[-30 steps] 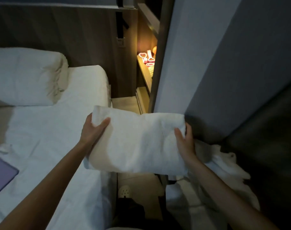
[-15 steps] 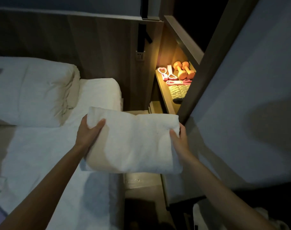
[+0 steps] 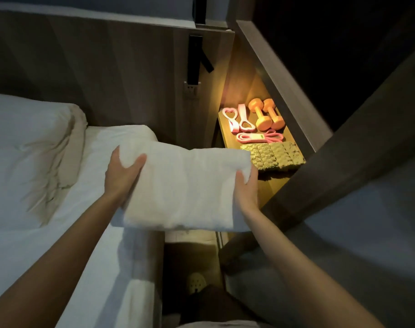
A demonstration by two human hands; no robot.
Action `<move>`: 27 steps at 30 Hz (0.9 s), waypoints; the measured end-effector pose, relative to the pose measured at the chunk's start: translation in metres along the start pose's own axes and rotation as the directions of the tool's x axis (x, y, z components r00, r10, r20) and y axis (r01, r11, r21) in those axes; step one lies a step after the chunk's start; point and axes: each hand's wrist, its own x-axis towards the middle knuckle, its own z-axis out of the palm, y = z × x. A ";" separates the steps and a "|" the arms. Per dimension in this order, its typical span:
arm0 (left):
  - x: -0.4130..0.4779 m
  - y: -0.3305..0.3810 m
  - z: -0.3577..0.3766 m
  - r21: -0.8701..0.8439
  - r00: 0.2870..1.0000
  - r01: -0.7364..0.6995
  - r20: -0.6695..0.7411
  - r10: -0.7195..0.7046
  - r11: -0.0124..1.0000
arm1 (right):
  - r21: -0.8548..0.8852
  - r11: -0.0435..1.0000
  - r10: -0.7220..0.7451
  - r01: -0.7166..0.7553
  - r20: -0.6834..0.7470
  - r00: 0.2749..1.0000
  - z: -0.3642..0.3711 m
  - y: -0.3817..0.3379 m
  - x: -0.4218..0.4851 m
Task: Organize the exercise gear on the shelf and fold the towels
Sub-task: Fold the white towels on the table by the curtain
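- Folded white towel [image 3: 185, 188]: a thick rectangular bundle held level in the air, over the gap between the bed and the lit shelf. In this view its far right corner overlaps the near left edge of the green mat.
- Left hand [image 3: 121, 176]: grip clamped on the towel's left end, with the thumb lying across the top face and the fingers hidden beneath.
- Right hand [image 3: 246, 190]: grip clamped on the towel's right end. The thumb is pressed on the upper edge and the remaining fingers are out of sight under the cloth.
- Shelf [image 3: 269, 188]: a warm-lit wooden ledge recessed beside the headboard, to the right of the bed.
- Orange dumbbells [image 3: 264, 116]: two, lying side by side at the back of the shelf.
- Pink heart-shaped handles [image 3: 237, 119]: two, just left of the dumbbells.
- Pink band [image 3: 258, 137]: coiled flat in front of the dumbbells, between them and the mat.
- Green mat [image 3: 272, 155]: a textured, folded piece near the front of the shelf; what it is made of cannot be told.
- Bed [image 3: 60, 245]: covered in a white sheet, at left, with a white pillow [image 3: 24, 147] against the wooden headboard [image 3: 107, 67].
- Wall socket [image 3: 190, 89]: on the headboard, below a black fitting [image 3: 194, 58].
- Pale shoe [image 3: 196, 281]: on the dark floor beneath the towel.
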 end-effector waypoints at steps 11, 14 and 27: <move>0.155 0.049 0.122 -0.025 0.965 -0.053 0.256 0.058 0.998 | -0.106 0.978 0.138 -0.178 -0.305 0.942 0.011 0.004 0.134; 0.195 0.058 0.166 -0.071 0.918 -0.141 0.365 0.157 0.987 | -0.109 0.954 0.213 -0.281 -0.417 0.884 0.014 0.016 0.162; 0.260 0.104 0.317 -0.092 0.497 -0.219 0.846 0.192 0.971 | -0.081 0.903 0.245 -0.422 -0.709 0.662 -0.019 0.043 0.218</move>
